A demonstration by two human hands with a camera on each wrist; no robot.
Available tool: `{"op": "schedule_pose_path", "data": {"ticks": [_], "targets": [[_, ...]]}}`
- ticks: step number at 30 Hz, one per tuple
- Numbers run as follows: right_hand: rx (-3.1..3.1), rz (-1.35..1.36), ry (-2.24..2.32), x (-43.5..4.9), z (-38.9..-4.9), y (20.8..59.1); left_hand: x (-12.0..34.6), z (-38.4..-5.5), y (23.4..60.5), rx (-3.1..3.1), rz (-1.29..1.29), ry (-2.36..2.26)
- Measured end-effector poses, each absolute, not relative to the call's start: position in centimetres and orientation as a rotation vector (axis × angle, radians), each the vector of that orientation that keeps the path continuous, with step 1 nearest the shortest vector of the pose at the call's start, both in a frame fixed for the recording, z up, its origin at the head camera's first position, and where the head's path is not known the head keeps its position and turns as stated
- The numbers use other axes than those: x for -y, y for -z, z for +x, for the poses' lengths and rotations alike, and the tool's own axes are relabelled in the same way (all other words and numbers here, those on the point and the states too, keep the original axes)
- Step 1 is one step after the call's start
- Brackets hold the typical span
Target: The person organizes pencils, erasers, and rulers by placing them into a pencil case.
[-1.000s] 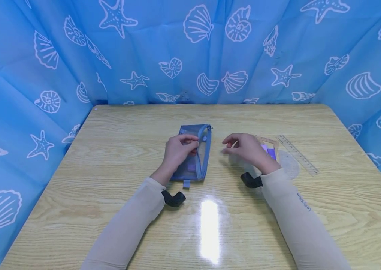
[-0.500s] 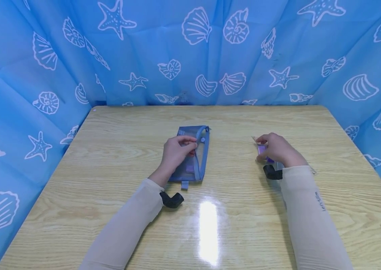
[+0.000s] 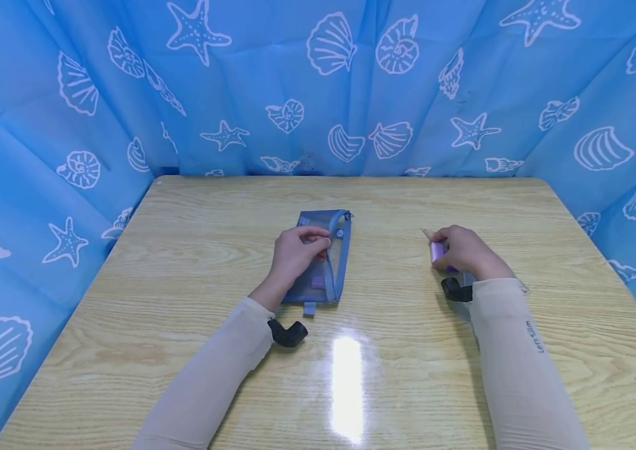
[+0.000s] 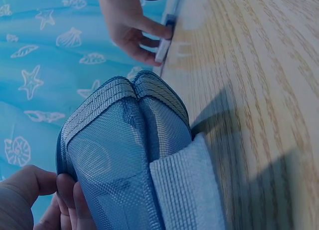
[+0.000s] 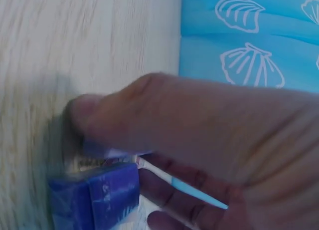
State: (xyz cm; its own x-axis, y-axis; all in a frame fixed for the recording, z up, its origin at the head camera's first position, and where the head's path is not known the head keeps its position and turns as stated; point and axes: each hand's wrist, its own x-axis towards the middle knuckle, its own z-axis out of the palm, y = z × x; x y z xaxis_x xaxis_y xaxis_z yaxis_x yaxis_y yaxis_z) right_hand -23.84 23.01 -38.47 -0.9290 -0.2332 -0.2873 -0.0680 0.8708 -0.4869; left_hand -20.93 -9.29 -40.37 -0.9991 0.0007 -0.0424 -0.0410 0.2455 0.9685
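A blue mesh zip pouch (image 3: 336, 275) lies on the table with its zipped side gaping. My left hand (image 3: 297, 250) pinches the edge of that opening between thumb and fingers. Through the mesh shows a small purple item (image 3: 318, 281). To the right, my right hand (image 3: 466, 253) grips a small light purple block (image 3: 438, 251), eraser-like, between thumb and fingertips. A darker purple wrapped block (image 5: 99, 195) with pale lettering sits right beside it in the right wrist view. The thumb covers most of the lighter block there.
Under and behind the right hand, a corner of a wooden-looking set square (image 3: 426, 233) and the tip of a clear ruler (image 3: 523, 285) stick out. A thin white and light-blue strip (image 5: 199, 192) passes behind the fingers. A blue shell-print curtain (image 3: 318, 87) borders the table (image 3: 211, 250).
My right hand has moved right from near the pouch to the purple blocks, and its fingers have closed on the light purple one. The left hand has stayed at the pouch.
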Motion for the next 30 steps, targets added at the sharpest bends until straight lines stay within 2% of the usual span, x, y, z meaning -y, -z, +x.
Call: {"op": "schedule_pose_path", "data": {"ticks": [12,30], "targets": [[-2.708,-0.319,0.854,-21.8,-24.1,38.6,9.3,-20.9,40.3,-2.45,-0.04,-1.931],[-2.337,-0.334,1.361,-20.0,-24.2,39.6,9.3,-20.9,40.2,-2.458,-0.055,-1.915]]}}
